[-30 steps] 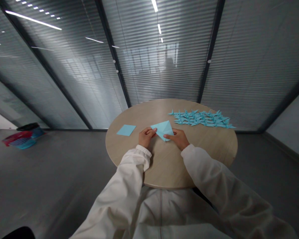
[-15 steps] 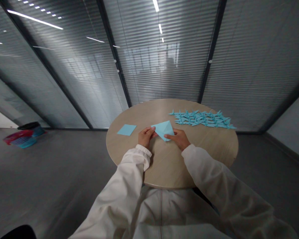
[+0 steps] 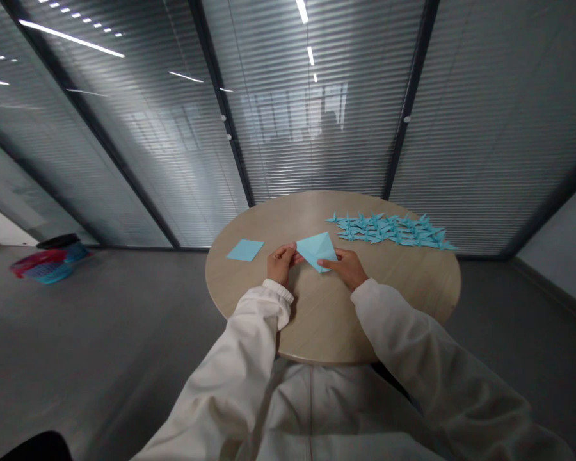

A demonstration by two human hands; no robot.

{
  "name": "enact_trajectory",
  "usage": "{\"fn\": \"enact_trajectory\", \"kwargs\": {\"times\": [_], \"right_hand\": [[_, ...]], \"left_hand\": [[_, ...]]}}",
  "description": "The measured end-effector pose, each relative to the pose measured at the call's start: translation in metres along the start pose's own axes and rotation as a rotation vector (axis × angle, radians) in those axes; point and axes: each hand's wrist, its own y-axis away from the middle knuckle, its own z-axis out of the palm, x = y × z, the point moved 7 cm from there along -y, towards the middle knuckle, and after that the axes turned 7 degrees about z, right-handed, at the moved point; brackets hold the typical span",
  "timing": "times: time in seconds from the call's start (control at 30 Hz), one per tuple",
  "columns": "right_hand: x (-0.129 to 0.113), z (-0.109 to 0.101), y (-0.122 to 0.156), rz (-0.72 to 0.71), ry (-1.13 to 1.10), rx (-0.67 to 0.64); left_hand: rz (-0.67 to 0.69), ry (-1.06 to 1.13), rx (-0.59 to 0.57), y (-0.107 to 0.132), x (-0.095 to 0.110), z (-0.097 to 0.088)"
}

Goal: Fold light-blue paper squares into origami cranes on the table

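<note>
A folded light-blue paper (image 3: 317,251), roughly kite-shaped, is held just above the round wooden table (image 3: 326,326). My left hand (image 3: 282,264) pinches its left corner between thumb and fingers. My right hand (image 3: 344,267) grips its right edge, with the fingers reaching in along the lower side. A flat square of the same blue paper (image 3: 245,250) lies on the table to the left of my left hand. Many small blue origami cranes (image 3: 388,230) lie in tight rows on the far right of the table.
White sleeves cover both my forearms, which rest over the table's near edge. Glass walls with blinds stand behind the table. A red and blue basket with a dark lid (image 3: 52,261) sits on the grey floor at the far left. A dim figure shows behind the blinds.
The whole view has drifted slightly, with the table shifting right in the frame. My hands and the folded paper keep nearly the same pose, and the paper stays held.
</note>
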Motion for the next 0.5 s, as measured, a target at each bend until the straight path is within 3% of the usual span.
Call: {"fn": "enact_trajectory", "kwargs": {"times": [0.2, 0.5], "right_hand": [[-0.003, 0.0002, 0.0011, -0.009, 0.034, -0.007], [-0.0048, 0.0001, 0.0032, 0.004, 0.011, -0.003]], "left_hand": [[0.025, 0.036, -0.004, 0.003, 0.0071, 0.0057], [0.018, 0.066, -0.065, 0.0005, 0.0005, 0.0057]]}}
